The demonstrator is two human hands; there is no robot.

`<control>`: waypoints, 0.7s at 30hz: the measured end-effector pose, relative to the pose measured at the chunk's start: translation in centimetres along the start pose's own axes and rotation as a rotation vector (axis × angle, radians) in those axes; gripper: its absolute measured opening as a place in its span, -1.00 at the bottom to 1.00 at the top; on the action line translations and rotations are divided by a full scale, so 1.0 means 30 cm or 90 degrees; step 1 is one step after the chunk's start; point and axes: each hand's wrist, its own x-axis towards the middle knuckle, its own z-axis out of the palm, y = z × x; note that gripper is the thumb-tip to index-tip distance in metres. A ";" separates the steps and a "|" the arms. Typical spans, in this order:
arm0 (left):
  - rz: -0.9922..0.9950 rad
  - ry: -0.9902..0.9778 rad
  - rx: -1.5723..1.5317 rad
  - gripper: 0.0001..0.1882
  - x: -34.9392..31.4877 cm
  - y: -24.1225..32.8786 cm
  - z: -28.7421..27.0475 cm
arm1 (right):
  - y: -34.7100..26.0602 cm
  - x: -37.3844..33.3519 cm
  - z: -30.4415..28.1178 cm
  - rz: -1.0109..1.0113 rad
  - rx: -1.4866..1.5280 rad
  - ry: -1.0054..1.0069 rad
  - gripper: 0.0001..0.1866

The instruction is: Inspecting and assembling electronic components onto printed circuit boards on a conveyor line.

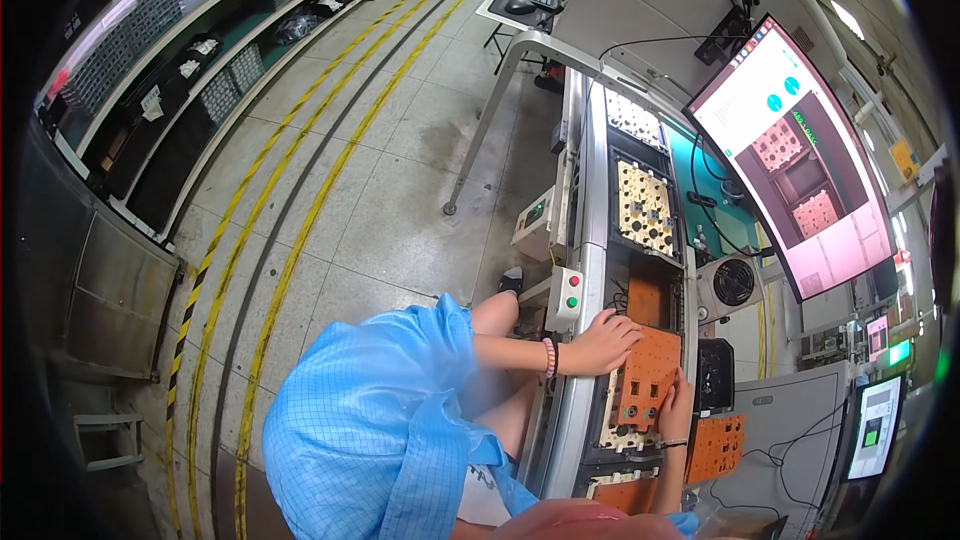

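Observation:
An orange board (650,370) with small holes and a few dark round parts lies tilted over the conveyor line, between my hands. My left hand (605,343) grips its upper left edge, fingers bent over the top. Along the lower right edge my right hand (677,408) holds the same board. Beneath it, a cream fixture plate (612,435) shows in part in a black tray. Another orange board (650,297) sits farther along the line, just beyond my left hand. My palms and the undersides of my fingers are hidden.
Cream fixtures (646,205) ride farther up the conveyor rail (596,175). A control box (567,298) with red and green buttons stands at the left. A large monitor (793,165) and a fan (734,282) are at the right. Another orange board (716,447) lies beside my right wrist.

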 end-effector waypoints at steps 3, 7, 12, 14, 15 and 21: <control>0.035 0.068 -0.015 -0.60 0.003 -0.003 -0.006 | -0.008 0.004 -0.005 0.001 -0.039 -0.001 -0.54; 0.050 0.069 -0.032 -0.63 0.009 -0.004 -0.012 | -0.018 0.001 -0.016 0.002 -0.050 0.003 -0.54; 0.078 0.066 -0.060 -0.67 0.000 -0.006 -0.022 | -0.007 -0.038 -0.027 -0.023 -0.029 0.001 -0.50; 0.074 0.026 -0.076 -0.71 -0.009 0.003 -0.020 | -0.005 -0.059 -0.041 -0.011 -0.016 -0.001 -0.49; 0.078 0.020 -0.077 -0.71 -0.009 0.001 -0.020 | -0.014 -0.076 -0.048 0.001 -0.005 -0.003 -0.49; 0.073 -0.039 -0.104 -0.66 -0.008 -0.011 -0.039 | -0.064 -0.087 -0.059 0.056 -0.031 -0.008 -0.43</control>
